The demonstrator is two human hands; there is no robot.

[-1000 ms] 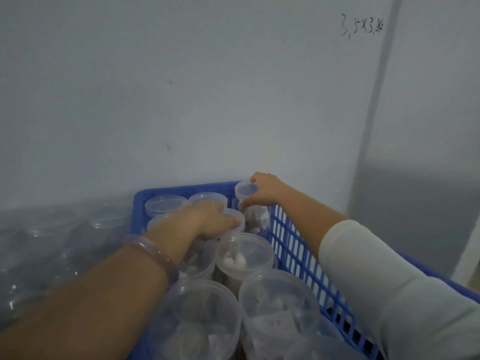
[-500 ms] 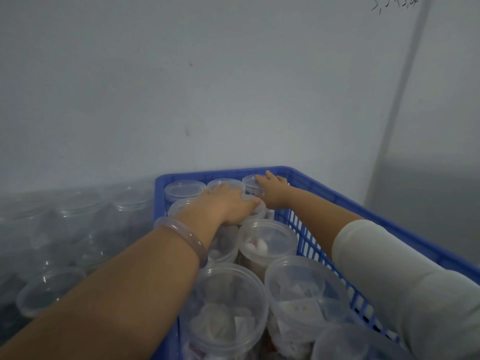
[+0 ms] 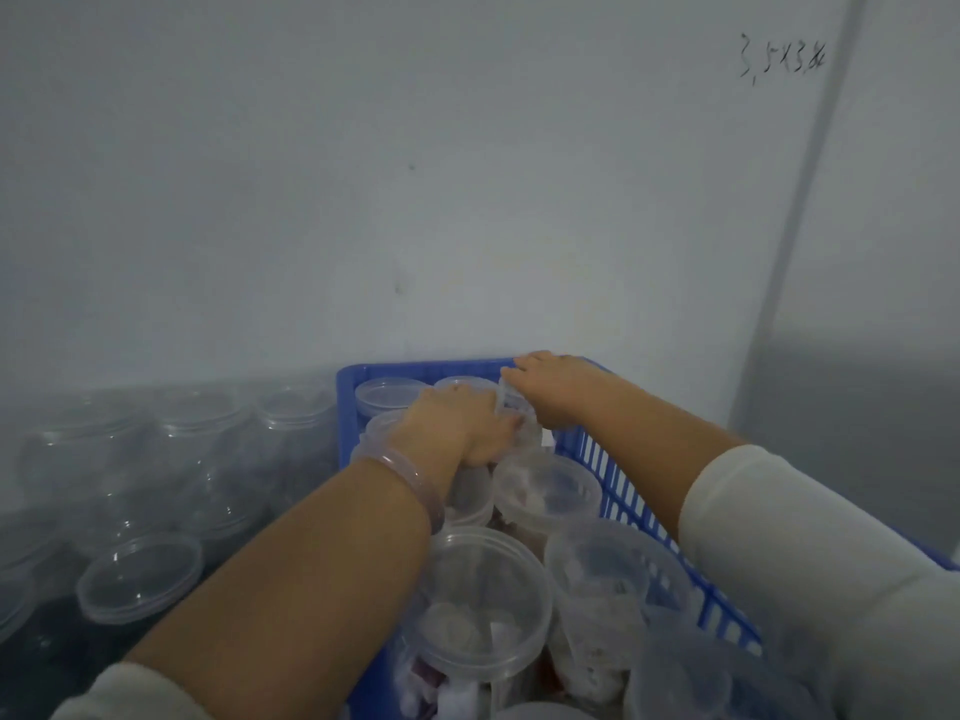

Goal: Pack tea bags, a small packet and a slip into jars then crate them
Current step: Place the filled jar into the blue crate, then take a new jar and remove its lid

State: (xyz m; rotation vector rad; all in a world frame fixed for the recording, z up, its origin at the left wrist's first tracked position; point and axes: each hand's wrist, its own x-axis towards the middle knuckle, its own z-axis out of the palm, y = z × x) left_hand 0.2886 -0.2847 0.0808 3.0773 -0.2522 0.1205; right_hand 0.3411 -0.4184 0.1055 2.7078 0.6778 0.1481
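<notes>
Your right hand [image 3: 553, 394] is at the far right corner of the blue crate [image 3: 415, 367]. Its fingers and thumb are curled round the corner jar [image 3: 511, 407], which stands inside the crate and is mostly hidden by both hands.

Your left hand [image 3: 457, 423] lies palm down just left of it. The fingers are bent down over the far edge of a lidded jar [image 3: 382, 426] beneath, and the fingertips touch the corner jar's side. You cannot tell whether that hand grips anything.

A pale bracelet [image 3: 415, 483] sits on your left wrist.

Behind both wrists, nearer to you, filled jars [image 3: 483, 605] stand packed together in the crate, with paper and packets showing through their clear lids.

Left of your left forearm, outside the crate, stand empty jars [image 3: 208, 433] and a loose clear lid [image 3: 140, 576].
</notes>
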